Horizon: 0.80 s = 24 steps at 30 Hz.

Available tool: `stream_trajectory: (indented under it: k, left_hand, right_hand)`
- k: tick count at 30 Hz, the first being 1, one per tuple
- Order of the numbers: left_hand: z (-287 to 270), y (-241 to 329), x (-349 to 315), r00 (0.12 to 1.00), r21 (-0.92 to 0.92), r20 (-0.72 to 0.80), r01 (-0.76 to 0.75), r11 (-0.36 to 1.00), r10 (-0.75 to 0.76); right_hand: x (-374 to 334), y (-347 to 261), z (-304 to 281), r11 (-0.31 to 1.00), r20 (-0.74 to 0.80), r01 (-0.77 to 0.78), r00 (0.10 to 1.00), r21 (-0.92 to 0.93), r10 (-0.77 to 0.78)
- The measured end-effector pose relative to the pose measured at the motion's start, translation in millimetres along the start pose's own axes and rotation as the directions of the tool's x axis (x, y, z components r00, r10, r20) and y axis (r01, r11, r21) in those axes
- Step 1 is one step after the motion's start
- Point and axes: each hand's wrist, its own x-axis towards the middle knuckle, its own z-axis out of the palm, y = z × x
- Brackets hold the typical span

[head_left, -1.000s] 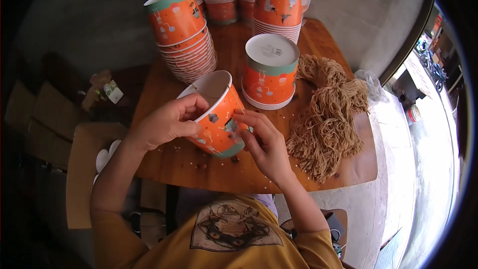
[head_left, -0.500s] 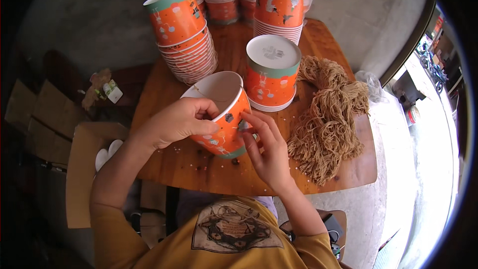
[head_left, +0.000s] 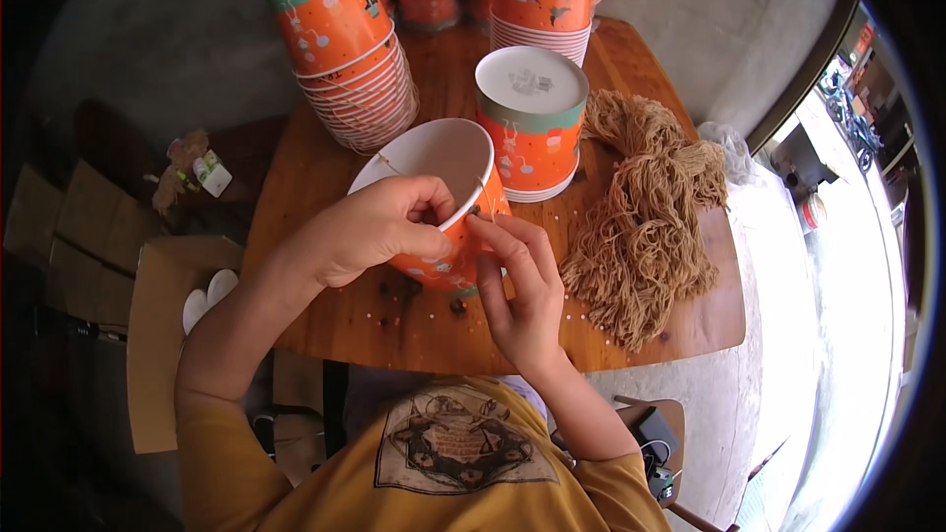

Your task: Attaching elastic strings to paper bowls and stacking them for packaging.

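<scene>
While left fingers (head_left: pixel 422 239) pinch the bucket rim (head_left: pixel 472 205), right fingers' (head_left: pixel 517 254) grip alongside is unclear

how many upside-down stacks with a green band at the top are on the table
3 in view: a left stack, a rear right stack, and a front stack before that, beside the tan cords. Others could be hidden behind them.

Between the forearms (head_left: pixel 251 320), a strip of bench (head_left: pixel 330 320) lies open below the held cup (head_left: pixel 461 256), dotted with small bits (head_left: pixel 456 305). Beyond the cup, a gap runs back between a tall cup stack (head_left: pixel 345 49) on the left and an upturned stack (head_left: pixel 532 138). A tangled twine bundle (head_left: pixel 660 217) blocks the right side.
</scene>
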Motion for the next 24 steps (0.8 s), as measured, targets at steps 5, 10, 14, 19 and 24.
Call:
stream_trajectory:
  k: [5, 10, 14, 19, 24]
  left_hand:
    - [8, 4, 1, 0.999, -0.058, -0.033, 0.012, 0.998, -0.014]
    - [8, 4, 2, 0.999, -0.023, -0.047, 0.004, 1.0, -0.006]
    - [7, 2, 2, 0.999, -0.047, -0.052, 0.005, 0.999, -0.008]
    - [7, 2, 4, 0.999, -0.05, -0.045, 0.022, 0.998, -0.024]
    - [11, 3, 3, 0.999, -0.055, -0.013, 0.035, 0.998, -0.035]
  right_hand:
    - [-2, 5, 0, 0.995, -0.01, -0.065, 0.998, 0.072, 0.066]
    - [-1, 4, -2, 0.988, -0.006, -0.104, 0.994, 0.114, 0.105]
    - [-1, 4, -1, 0.987, -0.018, -0.103, 0.994, 0.121, 0.106]
    - [-3, 4, 0, 0.988, -0.022, -0.102, 0.994, 0.114, 0.105]
    - [-4, 6, -5, 0.979, 0.05, 0.16, 0.987, -0.129, -0.155]
